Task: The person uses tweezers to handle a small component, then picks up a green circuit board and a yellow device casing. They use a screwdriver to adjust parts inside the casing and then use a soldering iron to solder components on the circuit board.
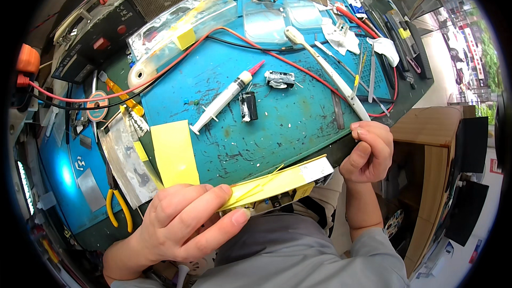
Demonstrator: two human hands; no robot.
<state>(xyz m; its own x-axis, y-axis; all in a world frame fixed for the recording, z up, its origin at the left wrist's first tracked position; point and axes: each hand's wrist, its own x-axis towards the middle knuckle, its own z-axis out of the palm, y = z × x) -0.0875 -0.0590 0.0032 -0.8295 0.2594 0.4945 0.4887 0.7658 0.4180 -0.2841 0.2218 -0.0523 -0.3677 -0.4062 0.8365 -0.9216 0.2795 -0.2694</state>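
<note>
Cluttered desk with a blue-green mat [298, 130], a yellow-covered board [272, 185] held before its near edge.
Left hand [184, 214] clamps the board's left end between thumb and fingers; the right hand [372, 151], near its other end, has its fingertips drawn together, on what I cannot tell; beyond, a yellow sheet [175, 152] covers the mat's near left corner, with a syringe [225, 99] mid-mat.
</note>
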